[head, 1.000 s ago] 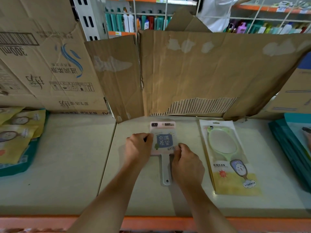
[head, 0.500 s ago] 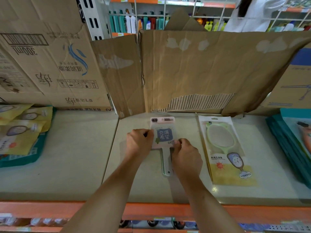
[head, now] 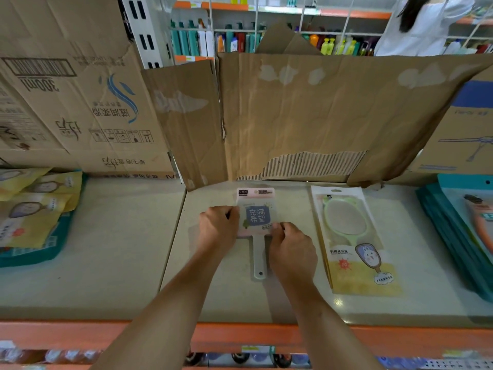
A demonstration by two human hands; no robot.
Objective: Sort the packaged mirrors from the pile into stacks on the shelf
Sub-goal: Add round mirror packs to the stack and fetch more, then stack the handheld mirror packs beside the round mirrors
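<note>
A pink square hand mirror in a clear pack [head: 256, 209], white handle toward me, lies flat on the beige shelf [head: 120, 249]. My left hand [head: 217, 228] holds its left edge with curled fingers. My right hand [head: 290, 249] pinches its lower right corner. To the right lies a green oval mirror in a yellow pack [head: 352, 236]. A pile of yellow packaged mirrors [head: 32, 209] sits at the far left.
Torn cardboard sheets [head: 306, 116] stand along the back of the shelf. A stack of teal packs [head: 458, 236] lies at the right edge. The orange shelf lip [head: 240, 335] runs along the front. A person in white stands in the aisle behind.
Both hands stay on the pink mirror pack, which has hardly moved. My head has pulled back, so more of the orange lip and lower shelf shows.
</note>
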